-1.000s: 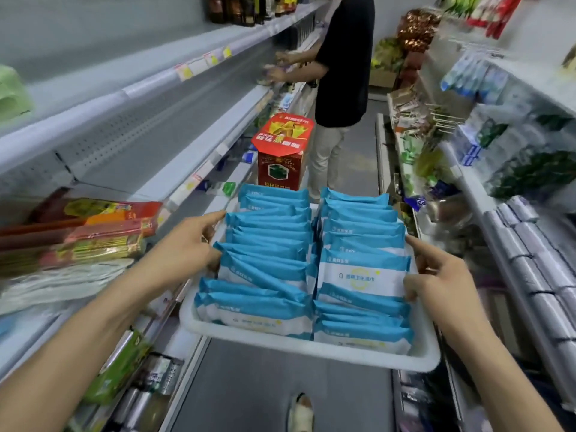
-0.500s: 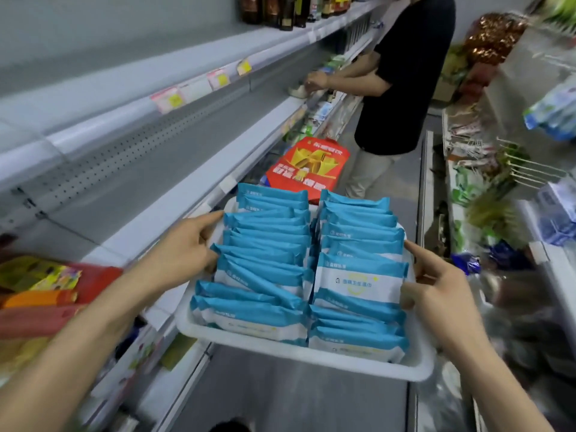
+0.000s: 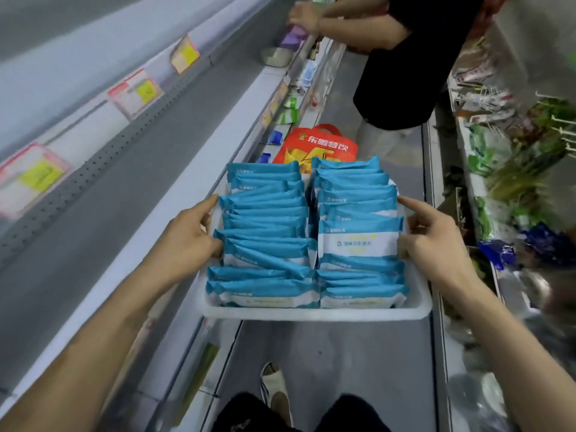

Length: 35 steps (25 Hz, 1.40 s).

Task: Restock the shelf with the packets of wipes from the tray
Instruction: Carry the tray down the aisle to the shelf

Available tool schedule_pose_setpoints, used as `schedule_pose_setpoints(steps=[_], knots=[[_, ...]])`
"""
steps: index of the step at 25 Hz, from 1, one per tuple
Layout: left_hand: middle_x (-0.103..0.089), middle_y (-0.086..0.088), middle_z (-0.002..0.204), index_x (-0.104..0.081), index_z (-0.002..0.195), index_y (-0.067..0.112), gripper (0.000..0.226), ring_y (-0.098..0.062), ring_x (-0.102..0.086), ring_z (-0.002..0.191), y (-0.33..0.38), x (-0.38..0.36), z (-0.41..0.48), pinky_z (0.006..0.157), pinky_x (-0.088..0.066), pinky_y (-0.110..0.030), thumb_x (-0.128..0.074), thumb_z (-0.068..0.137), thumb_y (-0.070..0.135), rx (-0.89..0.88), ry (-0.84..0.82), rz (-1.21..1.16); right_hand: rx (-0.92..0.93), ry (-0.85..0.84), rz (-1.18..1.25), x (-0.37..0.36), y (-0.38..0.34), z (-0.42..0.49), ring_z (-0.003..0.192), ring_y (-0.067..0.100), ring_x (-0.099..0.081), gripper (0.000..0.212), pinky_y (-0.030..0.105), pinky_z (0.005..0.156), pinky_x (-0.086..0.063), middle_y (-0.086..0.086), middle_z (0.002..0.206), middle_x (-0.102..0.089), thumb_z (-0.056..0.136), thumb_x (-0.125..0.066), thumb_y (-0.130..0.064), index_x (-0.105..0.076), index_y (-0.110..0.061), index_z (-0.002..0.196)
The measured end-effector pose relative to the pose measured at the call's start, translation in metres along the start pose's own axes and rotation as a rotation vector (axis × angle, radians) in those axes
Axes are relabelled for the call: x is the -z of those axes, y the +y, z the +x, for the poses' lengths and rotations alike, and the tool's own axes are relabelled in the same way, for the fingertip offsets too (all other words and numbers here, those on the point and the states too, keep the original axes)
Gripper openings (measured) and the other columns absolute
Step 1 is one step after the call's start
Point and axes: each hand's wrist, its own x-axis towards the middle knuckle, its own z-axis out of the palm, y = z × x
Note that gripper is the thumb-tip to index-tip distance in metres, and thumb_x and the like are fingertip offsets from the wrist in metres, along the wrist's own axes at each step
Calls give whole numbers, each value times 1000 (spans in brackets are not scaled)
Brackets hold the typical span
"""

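A white tray [image 3: 314,313] is carried in front of me over the aisle floor. It holds two rows of several blue-and-white packets of wipes [image 3: 358,244] standing on edge. My left hand [image 3: 184,241] grips the tray's left side, thumb against the packets. My right hand [image 3: 433,244] grips the right side, index finger stretched forward along the rim. To my left runs a grey shelf [image 3: 131,194] with a bare board, its white front edge close to the tray's left rim.
Another person in a black shirt [image 3: 411,57] stands just ahead, hands on the left shelving. A red carton [image 3: 314,148] sits on the floor beyond the tray. Stocked racks [image 3: 514,169] line the right. Price tags [image 3: 137,92] hang on the upper shelf edge. My sandalled foot [image 3: 274,385] is below.
I have walked forward along the aisle with the tray; the person and red carton are much nearer. The red packets on the left shelf have passed out of view. Both hands keep their grip.
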Motion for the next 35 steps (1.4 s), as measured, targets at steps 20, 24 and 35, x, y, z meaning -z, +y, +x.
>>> schedule_pose_setpoints(steps=[20, 24, 35], knots=[[-65, 30, 93, -48, 116, 64, 68, -2, -65, 81, 61, -39, 256, 73, -59, -30, -61, 91, 3, 76, 36, 97, -26, -192, 49, 3, 18, 245, 91, 2, -70, 91, 37, 80, -62, -19, 102, -73, 73, -68, 6, -45, -38, 149], [-62, 17, 103, -45, 127, 60, 65, -10, -65, 86, 52, -38, 297, 65, -54, -20, -60, 93, 7, 73, 10, 118, -44, -172, 22, -5, 19, 272, 81, 1, -67, 90, 38, 71, -61, -13, 90, -72, 73, -68, 5, -44, -34, 150], [-52, 32, 105, -34, 122, 68, 73, 12, -58, 85, 16, -41, 380, 67, -47, -10, -65, 93, 9, 48, -164, 167, -209, -95, -24, -50, 26, 292, 83, 1, -64, 96, 29, 71, -57, -12, 95, -68, 70, -66, 4, -43, -46, 149]])
